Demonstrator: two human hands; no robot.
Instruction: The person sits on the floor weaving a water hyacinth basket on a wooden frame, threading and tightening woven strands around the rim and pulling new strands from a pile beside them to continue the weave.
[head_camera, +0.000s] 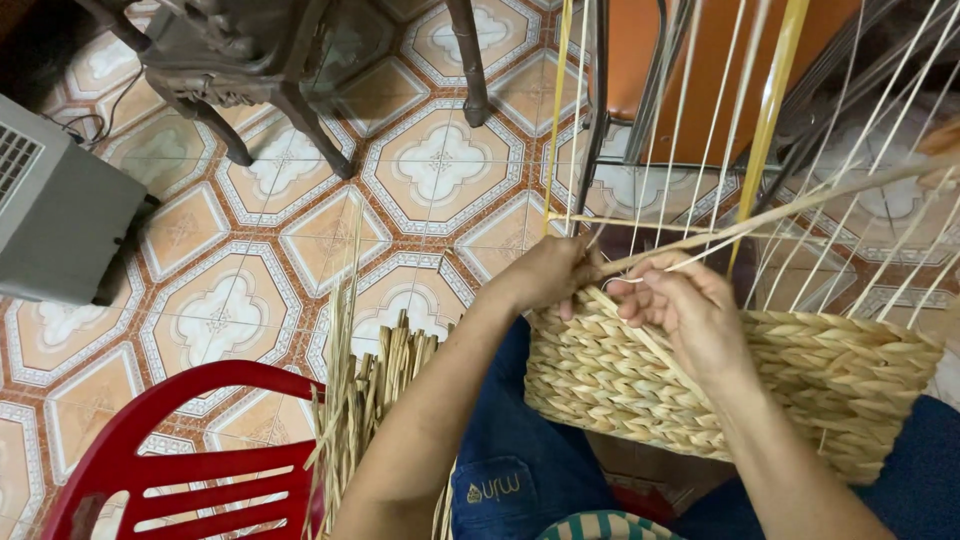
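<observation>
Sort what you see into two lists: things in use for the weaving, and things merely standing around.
In use: woven basket, left hand, right hand, upright stakes, bundle of straw strands.
Standing around: red plastic chair, grey box, dark wooden furniture legs.

I see the basket (800, 375) as coarse plaited straw, matt, ridged and rough. Thin pale stakes (700, 120) rising from its rim look smooth, slightly glossy cane. Left of the basket, the strand bundle (375, 390) is dry, fibrous, dull. Further left, the chair (190, 465) is glossy red plastic. Floor tiles (430, 165) beyond the basket are glazed ceramic with sheen. Blue denim (520, 460) under the basket, matt cloth.
</observation>
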